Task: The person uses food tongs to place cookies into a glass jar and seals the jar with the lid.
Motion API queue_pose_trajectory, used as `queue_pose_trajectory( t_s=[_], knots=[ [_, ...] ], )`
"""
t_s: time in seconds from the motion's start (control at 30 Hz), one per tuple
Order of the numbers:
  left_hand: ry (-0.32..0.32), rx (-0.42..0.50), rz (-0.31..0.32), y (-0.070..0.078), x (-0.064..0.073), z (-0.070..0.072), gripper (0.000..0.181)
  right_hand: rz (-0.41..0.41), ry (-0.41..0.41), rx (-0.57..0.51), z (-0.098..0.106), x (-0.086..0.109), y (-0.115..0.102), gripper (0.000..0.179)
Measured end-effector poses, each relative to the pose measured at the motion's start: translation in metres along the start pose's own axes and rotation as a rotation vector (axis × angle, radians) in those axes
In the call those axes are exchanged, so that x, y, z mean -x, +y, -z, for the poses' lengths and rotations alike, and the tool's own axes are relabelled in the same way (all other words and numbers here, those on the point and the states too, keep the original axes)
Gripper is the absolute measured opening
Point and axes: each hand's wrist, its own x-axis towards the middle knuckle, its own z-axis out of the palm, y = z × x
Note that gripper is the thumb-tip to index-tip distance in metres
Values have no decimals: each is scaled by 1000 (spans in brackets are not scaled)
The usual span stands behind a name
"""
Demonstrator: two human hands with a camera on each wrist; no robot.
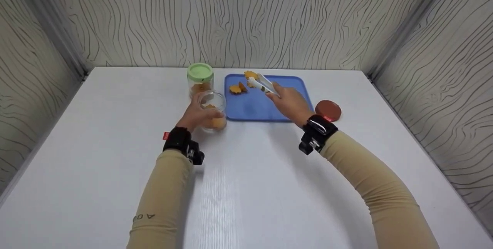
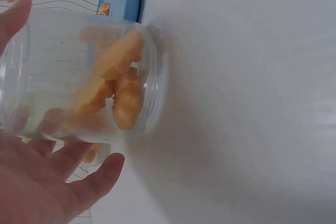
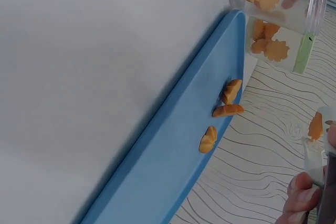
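Observation:
My left hand (image 1: 195,115) grips an uncapped clear jar (image 2: 52,72), thumb on one side and fingers on the other. Several flower-shaped orange-brown cookies (image 2: 118,56) lie in the bottom of that jar. Whether its base touches the table I cannot tell. In my right hand (image 1: 291,102) is a pair of white tongs (image 1: 266,85), held above the blue tray (image 1: 265,106). A cookie (image 3: 315,126) is between the tongs' tips. Three more cookies (image 3: 208,140) lie on the tray near its far side, two of them touching or nearly so.
A second jar with a green lid (image 1: 200,72) stands behind my left hand, cookies inside it. A red-brown lid (image 1: 328,110) lies to the right of the tray on the white table (image 1: 246,187). Wood-grain-patterned walls (image 1: 215,18) close off the back and sides.

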Motion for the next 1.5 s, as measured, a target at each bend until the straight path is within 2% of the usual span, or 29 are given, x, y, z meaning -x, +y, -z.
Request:
queue_pose_trajectory(
  t_s=[0.2,0.43,0.93,1.2,1.23,1.5],
  knots=[
    [-6,21,-46,0,2,1,103,37,23,15,-3,-1,-3,62],
    [2,-2,-34,-1,0,0,100,66,15,56,-8,-1,-9,61],
    [11,6,10,-3,-3,0,103,124,9,60,-15,4,-27,60],
    [5,23,-61,0,0,-1,94,147,-10,47,-17,8,-36,59],
    [17,11,-62,-4,-4,-2,94,145,-13,46,-17,8,-36,59],
    [14,19,-50,-3,-3,-2,93,139,-41,42,-21,8,-40,61]
  ],
)
